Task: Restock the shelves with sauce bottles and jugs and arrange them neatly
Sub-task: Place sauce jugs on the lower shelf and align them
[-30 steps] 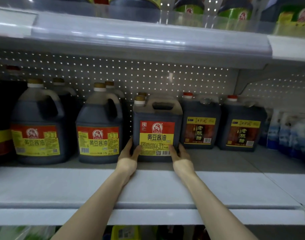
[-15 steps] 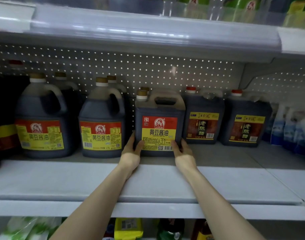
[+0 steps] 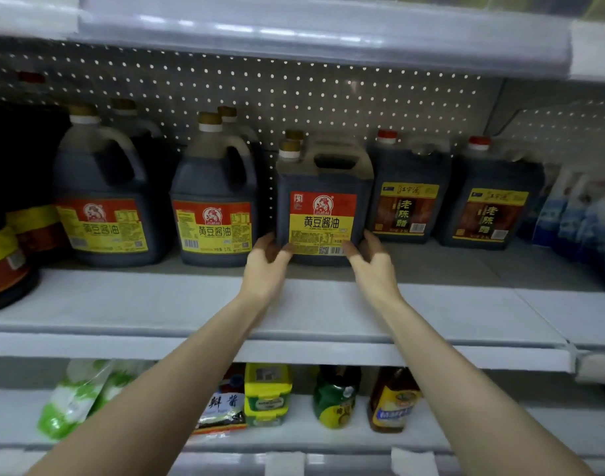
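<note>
A square soy sauce jug (image 3: pixel 323 201) with a red and yellow label stands on the middle shelf (image 3: pixel 156 304), in the row between round soy sauce jugs and vinegar jugs. My left hand (image 3: pixel 265 266) grips its lower left corner, fingers round the side. My right hand (image 3: pixel 373 266) clasps the lower right corner, thumb on the front near the label and fingers along the side. A second cap shows just behind the jug's own cap.
Two round soy sauce jugs (image 3: pixel 105 214) (image 3: pixel 215 218) stand to the left, two red-capped vinegar jugs (image 3: pixel 407 201) (image 3: pixel 493 207) to the right, then blue packets (image 3: pixel 575 214). The upper shelf edge (image 3: pixel 328 39) hangs close overhead. The lower shelf holds small bottles (image 3: pixel 335 396) and bags.
Both hands stay at the jug's lower corners. My view has dropped, so the lower shelf with its bottles and bags now shows.
</note>
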